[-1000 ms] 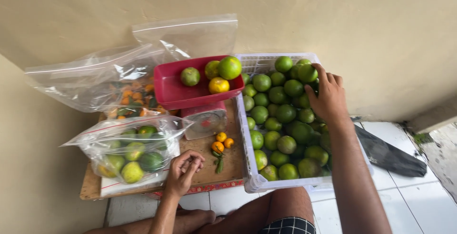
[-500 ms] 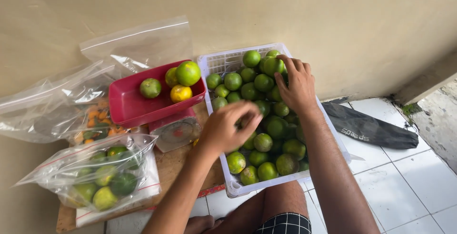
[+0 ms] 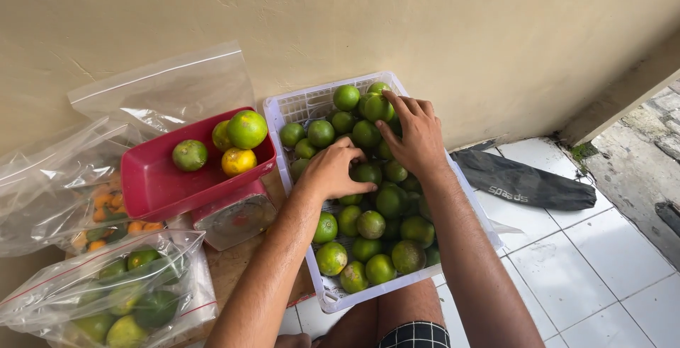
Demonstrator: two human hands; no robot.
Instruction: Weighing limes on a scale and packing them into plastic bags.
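A white plastic crate [image 3: 296, 104] holds several green citrus fruits [image 3: 370, 224]. Both of my hands are inside it. My left hand [image 3: 333, 169] curls down over a green fruit [image 3: 367, 174] near the crate's middle, thumb and fingers closed around it. My right hand [image 3: 416, 134] lies just beyond, fingers spread flat across the fruits at the far right of the crate, holding nothing. To the left, a red tray [image 3: 152, 186] carries three fruits, two green and one yellow [image 3: 238, 160].
The red tray sits on a small scale [image 3: 234, 222] on a wooden board. Clear zip bags [image 3: 120, 298] with green fruits and small orange ones lie at the left. A black pouch [image 3: 524, 185] lies on the white tiles by the wall.
My left hand has come from the board at the left into the crate and closed on a fruit. My right hand stays on the fruits at the far side.
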